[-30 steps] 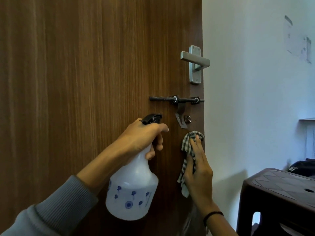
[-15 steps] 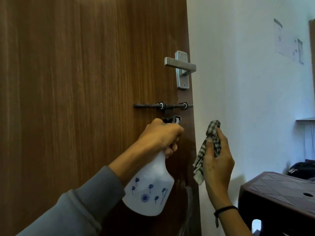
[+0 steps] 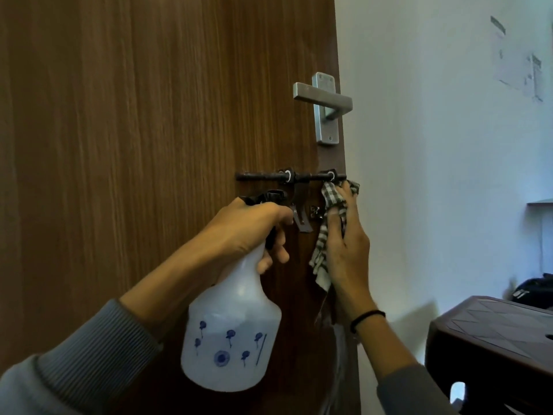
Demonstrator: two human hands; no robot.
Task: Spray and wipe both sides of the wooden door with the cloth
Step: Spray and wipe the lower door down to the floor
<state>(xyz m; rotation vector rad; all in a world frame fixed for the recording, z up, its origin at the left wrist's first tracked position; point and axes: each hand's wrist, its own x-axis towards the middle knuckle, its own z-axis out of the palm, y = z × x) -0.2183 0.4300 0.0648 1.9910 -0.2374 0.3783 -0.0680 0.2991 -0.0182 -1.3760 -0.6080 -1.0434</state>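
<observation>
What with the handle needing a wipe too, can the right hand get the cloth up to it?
Probably yes: the right hand holds the cloth against the door just under the bolt, and the handle sits above it, uncovered.

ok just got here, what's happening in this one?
A person is cleaning a brown wooden door. The left hand grips a translucent white plastic spray bottle with blue flower print, nozzle toward the door. The right hand holds a dark-and-white checked cloth against the door's edge, just below the black metal slide bolt.
</observation>
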